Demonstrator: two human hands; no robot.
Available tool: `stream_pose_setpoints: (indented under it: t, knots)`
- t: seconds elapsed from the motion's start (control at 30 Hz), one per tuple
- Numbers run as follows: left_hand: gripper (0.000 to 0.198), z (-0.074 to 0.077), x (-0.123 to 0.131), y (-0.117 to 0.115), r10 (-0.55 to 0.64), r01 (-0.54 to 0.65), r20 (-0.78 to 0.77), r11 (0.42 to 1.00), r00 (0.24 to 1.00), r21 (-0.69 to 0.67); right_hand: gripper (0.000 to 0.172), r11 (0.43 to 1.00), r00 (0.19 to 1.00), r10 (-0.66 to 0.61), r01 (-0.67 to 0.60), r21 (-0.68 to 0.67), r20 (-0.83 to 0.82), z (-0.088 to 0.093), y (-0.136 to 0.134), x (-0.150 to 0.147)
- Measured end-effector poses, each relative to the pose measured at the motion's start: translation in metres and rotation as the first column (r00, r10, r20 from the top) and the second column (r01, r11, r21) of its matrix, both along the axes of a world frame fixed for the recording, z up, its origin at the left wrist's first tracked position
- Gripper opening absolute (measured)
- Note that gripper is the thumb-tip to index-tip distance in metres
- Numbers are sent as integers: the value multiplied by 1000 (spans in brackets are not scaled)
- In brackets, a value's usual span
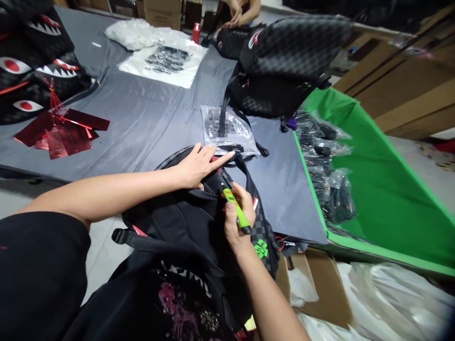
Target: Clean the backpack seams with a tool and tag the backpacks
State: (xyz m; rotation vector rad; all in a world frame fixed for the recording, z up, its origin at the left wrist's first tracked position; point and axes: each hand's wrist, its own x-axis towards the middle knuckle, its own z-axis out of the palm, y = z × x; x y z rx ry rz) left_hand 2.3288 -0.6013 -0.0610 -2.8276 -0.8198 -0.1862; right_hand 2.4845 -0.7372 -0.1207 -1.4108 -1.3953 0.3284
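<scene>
A black backpack [177,213] with a checkered side leans against the table's near edge, top toward me. My left hand [199,166] lies over its top opening, fingers stretched out flat; part of the thumb is hidden by the fabric. My right hand [240,215] is closed around a lime-green stick-shaped tool [236,208] with a dark narrow tip and a black end; its exact kind is not clear. That tip points up toward the bag's opening. Green stickers [261,248] show on the bag's side. A clear plastic bag [229,128] lies just beyond the backpack's handle.
Grey cloth covers the table [149,121]. Shark-face bags [35,71] and red tags [67,132] lie left. Another checkered backpack [287,52] stands ahead. To the right, a green bin [384,180] holds several plastic-wrapped items [330,189]. A co-worker's hands [234,14] show at the back.
</scene>
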Motion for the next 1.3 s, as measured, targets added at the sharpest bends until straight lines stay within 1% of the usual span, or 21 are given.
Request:
stream_pose_setpoints:
  t: [0.07, 0.1, 0.13, 0.23, 0.3, 0.33, 0.4, 0.47, 0.53, 0.6, 0.67, 0.73, 0.8, 0.87, 0.93, 1.0, 1.07, 1.17, 1.23, 1.3]
  knots:
    - [119, 0, 0, 0, -3, 3, 15, 1000, 1000, -3, 41, 997, 996, -79, 78, -26, -32, 5, 1, 3]
    - [116, 0, 0, 0, -4, 4, 23, 1000, 1000, 0, 38, 995, 995, -98, 97, -39, -26, 8, 1, 4]
    - [113, 1, 0, 0, -4, 4, 30, 1000, 1000, 5, 33, 995, 996, -91, 91, -51, 2, 13, 1, 5]
    - [102, 2, -1, 0, 4, -5, 40, 1000, 999, 19, 21, 997, 991, 35, -26, -68, 127, 28, 4, 10]
    - [97, 1, 0, 2, 13, -14, 43, 1000, 999, 18, 19, 984, 979, 153, -139, -107, 136, 40, 9, 13]
    - [96, 0, 1, 4, 17, -17, 46, 1000, 999, 14, 20, 968, 968, 217, -197, -153, 124, 46, 14, 15]
    - [94, -2, 4, 7, 23, -23, 48, 1000, 999, 2, 22, 914, 934, 338, -296, -276, 118, 55, 25, 17]
    - [94, -5, 6, 10, 33, -32, 45, 999, 998, -13, 22, 860, 891, 424, -339, -381, 165, 60, 38, 18]
    - [94, -6, 8, 13, 47, -46, 37, 999, 998, -28, 20, 829, 840, 478, -336, -447, 256, 62, 49, 19]
    - [95, -6, 10, 14, 72, -71, 22, 997, 997, -43, 20, 815, 780, 515, -317, -485, 356, 62, 53, 20]
    - [96, -6, 12, 15, 99, -99, -1, 993, 995, -60, 26, 823, 721, 524, -293, -486, 453, 61, 51, 21]
    - [97, -4, 13, 16, 115, -117, -28, 990, 993, -80, 31, 840, 683, 512, -271, -469, 521, 61, 44, 22]
    - [95, -3, 14, 16, 117, -122, -54, 988, 992, -95, 32, 851, 665, 497, -247, -464, 558, 60, 39, 22]
    - [92, -2, 15, 17, 116, -123, -73, 988, 991, -98, 32, 849, 652, 496, -224, -479, 574, 60, 36, 21]
    - [90, -1, 15, 19, 113, -120, -79, 988, 990, -93, 32, 844, 648, 499, -212, -493, 576, 60, 37, 21]
    - [89, -1, 15, 20, 106, -113, -77, 989, 991, -93, 32, 841, 664, 496, -209, -498, 559, 61, 39, 22]
    - [89, -2, 15, 21, 100, -107, -71, 990, 992, -97, 30, 844, 712, 485, -229, -485, 508, 61, 41, 21]
    - [89, -3, 15, 22, 95, -102, -64, 989, 993, -105, 27, 844, 791, 475, -286, -453, 386, 61, 45, 18]
    - [91, -4, 16, 23, 101, -108, -68, 988, 993, -109, 26, 845, 800, 465, -273, -459, 380, 61, 48, 15]
    - [93, -5, 16, 24, 108, -116, -74, 987, 991, -113, 25, 850, 778, 449, -221, -478, 439, 61, 50, 13]
